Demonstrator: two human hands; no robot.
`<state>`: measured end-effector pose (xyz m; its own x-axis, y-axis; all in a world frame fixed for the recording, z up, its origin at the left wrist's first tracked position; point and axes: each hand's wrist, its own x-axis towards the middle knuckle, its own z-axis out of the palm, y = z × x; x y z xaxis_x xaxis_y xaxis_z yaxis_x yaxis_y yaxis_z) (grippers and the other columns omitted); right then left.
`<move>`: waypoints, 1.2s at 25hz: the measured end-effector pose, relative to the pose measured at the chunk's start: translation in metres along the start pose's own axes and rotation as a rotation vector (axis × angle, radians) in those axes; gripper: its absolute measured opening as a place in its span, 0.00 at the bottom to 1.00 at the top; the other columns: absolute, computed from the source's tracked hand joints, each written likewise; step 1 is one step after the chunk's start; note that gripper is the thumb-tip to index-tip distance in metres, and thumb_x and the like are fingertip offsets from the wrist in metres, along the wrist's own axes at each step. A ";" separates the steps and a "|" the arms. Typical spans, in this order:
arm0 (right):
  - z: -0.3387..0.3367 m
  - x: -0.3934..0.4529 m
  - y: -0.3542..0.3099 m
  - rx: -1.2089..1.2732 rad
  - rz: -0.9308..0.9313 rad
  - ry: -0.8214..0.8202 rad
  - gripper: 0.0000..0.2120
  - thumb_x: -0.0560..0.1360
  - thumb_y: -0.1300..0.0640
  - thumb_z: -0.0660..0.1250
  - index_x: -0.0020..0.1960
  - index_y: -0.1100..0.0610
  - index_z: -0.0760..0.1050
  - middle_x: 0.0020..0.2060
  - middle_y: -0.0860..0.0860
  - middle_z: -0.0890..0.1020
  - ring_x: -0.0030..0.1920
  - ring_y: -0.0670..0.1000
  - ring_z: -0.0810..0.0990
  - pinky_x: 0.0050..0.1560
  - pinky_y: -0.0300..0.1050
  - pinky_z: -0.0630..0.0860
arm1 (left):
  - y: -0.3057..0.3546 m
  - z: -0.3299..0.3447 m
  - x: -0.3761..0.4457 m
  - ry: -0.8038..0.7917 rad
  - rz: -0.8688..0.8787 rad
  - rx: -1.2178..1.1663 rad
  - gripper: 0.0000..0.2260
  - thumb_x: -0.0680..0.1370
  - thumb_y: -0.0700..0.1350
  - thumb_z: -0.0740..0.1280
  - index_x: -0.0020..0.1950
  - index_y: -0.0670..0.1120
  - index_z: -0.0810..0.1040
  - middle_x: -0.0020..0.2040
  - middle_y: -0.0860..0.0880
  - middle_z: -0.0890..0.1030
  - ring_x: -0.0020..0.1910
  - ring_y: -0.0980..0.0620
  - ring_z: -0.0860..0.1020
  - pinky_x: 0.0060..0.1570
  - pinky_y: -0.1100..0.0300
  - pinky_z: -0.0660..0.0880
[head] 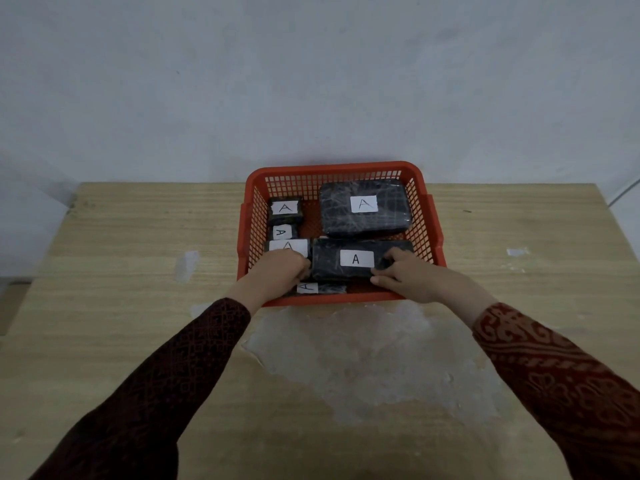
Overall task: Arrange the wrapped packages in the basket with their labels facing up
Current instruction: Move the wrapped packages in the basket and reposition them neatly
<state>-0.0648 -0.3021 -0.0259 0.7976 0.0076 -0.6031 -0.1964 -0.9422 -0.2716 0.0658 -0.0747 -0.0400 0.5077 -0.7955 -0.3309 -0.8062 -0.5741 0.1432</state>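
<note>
A red plastic basket [334,170] stands at the table's far middle. Inside lie several black wrapped packages with white "A" labels up. A big rounded package [381,220] fills the back right. A long package [329,263] lies across the front, label up. My left hand [277,271] grips its left end and my right hand [412,275] grips its right end. Small packages [284,208] sit in a column at the left. Another package [322,288] lies near the front wall, partly hidden under my left hand.
The wooden table [121,271] has a worn whitish patch [363,351] right in front of the basket and small white scraps at left and right. A pale wall rises directly behind the basket.
</note>
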 end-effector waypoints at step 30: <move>0.030 -0.032 -0.032 -0.123 0.277 0.231 0.40 0.75 0.31 0.40 0.65 0.61 0.71 0.63 0.61 0.76 0.65 0.60 0.73 0.69 0.56 0.62 | 0.077 0.016 -0.025 0.045 -0.284 -0.180 0.33 0.79 0.64 0.47 0.76 0.43 0.60 0.78 0.41 0.57 0.76 0.44 0.58 0.73 0.50 0.58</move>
<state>-0.1016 -0.2624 -0.0204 0.8343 -0.3155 -0.4521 -0.3636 -0.9313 -0.0211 -0.0139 -0.0956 -0.0360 0.7204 -0.6042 -0.3405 -0.5660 -0.7959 0.2148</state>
